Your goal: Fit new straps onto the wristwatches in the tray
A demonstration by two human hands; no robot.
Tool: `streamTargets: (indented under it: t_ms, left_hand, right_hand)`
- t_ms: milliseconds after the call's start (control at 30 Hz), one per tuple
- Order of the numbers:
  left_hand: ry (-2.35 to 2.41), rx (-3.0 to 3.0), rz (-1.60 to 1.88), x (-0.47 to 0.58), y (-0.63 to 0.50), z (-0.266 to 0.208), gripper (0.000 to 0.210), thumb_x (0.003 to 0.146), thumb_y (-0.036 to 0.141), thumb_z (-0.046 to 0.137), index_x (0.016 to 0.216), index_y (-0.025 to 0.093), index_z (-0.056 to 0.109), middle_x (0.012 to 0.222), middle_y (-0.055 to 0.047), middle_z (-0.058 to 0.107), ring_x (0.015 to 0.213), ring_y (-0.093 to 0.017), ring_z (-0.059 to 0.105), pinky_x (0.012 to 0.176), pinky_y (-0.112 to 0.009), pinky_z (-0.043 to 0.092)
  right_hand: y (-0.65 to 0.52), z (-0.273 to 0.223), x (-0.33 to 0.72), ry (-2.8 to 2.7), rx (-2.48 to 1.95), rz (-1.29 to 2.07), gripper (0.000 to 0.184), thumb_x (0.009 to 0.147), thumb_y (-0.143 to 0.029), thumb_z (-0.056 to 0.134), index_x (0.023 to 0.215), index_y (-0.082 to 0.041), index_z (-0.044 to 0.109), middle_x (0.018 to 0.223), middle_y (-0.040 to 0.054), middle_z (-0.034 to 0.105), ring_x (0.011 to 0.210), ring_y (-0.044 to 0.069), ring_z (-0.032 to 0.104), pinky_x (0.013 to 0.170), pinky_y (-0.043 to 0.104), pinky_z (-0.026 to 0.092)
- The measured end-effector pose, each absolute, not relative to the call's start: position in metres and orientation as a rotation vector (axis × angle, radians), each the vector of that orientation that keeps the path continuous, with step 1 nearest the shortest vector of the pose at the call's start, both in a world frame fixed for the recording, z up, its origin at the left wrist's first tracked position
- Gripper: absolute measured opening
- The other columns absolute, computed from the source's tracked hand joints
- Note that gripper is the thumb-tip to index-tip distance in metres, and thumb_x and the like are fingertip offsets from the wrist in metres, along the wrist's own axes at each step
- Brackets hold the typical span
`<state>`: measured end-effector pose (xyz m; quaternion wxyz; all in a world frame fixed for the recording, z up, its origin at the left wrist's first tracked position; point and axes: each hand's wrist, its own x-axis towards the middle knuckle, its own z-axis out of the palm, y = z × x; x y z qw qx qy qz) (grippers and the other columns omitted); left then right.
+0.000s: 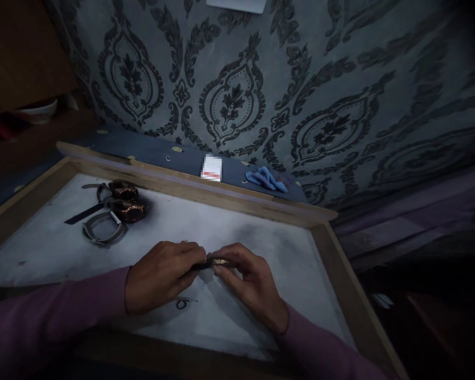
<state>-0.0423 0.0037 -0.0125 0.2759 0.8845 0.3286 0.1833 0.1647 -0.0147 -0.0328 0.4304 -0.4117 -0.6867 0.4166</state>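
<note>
Above the white base of a wooden-framed tray (324, 295), my two hands meet. My left hand (162, 274) is closed, its fingers pinching the dark end of a slim piece with a glittering gold part (219, 261). My right hand (255, 282) grips the gold end between thumb and fingers. Much of this piece is hidden by the fingers, so its exact kind is unclear. Below my left hand, a small thin metal item with a ring-shaped end (181, 303) lies on the base. Bronze, rounded pieces with dark straps (130, 211) lie at the tray's far left.
A grey strap loop with a metal clasp (105, 232) lies beside the bronze pieces. Along the far side, beyond the raised rim (198, 182), are a white packet (211, 168) and a crumpled blue cloth (266, 179). Patterned fabric (231, 105) rises behind.
</note>
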Motion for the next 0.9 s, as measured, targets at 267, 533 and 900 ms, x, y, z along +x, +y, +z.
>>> streamTargets:
  t_ms: [267,533,900]
  left_hand:
    - [0.939,2.926,0.604,-0.044,-0.003,-0.018,0.020,0.089,0.002,0.038,0.087,0.019,0.047,0.075,0.000,0.058,0.056,-0.016,0.054,0.047,-0.030,0.025]
    - [0.876,2.390,0.606,-0.041,0.002,-0.012,0.008,0.097,0.025,0.047,0.094,0.019,0.052,0.086,-0.001,0.065,0.073,-0.015,0.062,0.061,-0.026,0.041]
    - [0.744,2.158,0.555,-0.040,0.013,-0.014,0.020,0.097,0.017,0.042,0.092,0.018,0.061,0.084,-0.002,0.066,0.075,-0.014,0.061,0.069,-0.024,0.043]
  right_hand:
    - [-0.019,-0.039,0.164,-1.773,-0.933,0.904,0.015,0.085,-0.008,0.064,0.093,-0.021,0.067,0.100,0.0071,0.074,0.094,0.020,0.071,0.083,0.032,0.060]
    - [-0.017,-0.037,0.167,-1.839,-0.915,0.836,0.014,0.087,-0.010,0.062,0.095,-0.021,0.066,0.102,0.0086,0.074,0.098,0.022,0.071,0.082,0.036,0.061]
    - [-0.021,-0.040,0.163,-1.806,-1.077,1.069,0.017,0.084,-0.014,0.063,0.095,-0.022,0.053,0.091,0.0040,0.074,0.084,0.018,0.074,0.075,0.029,0.060]
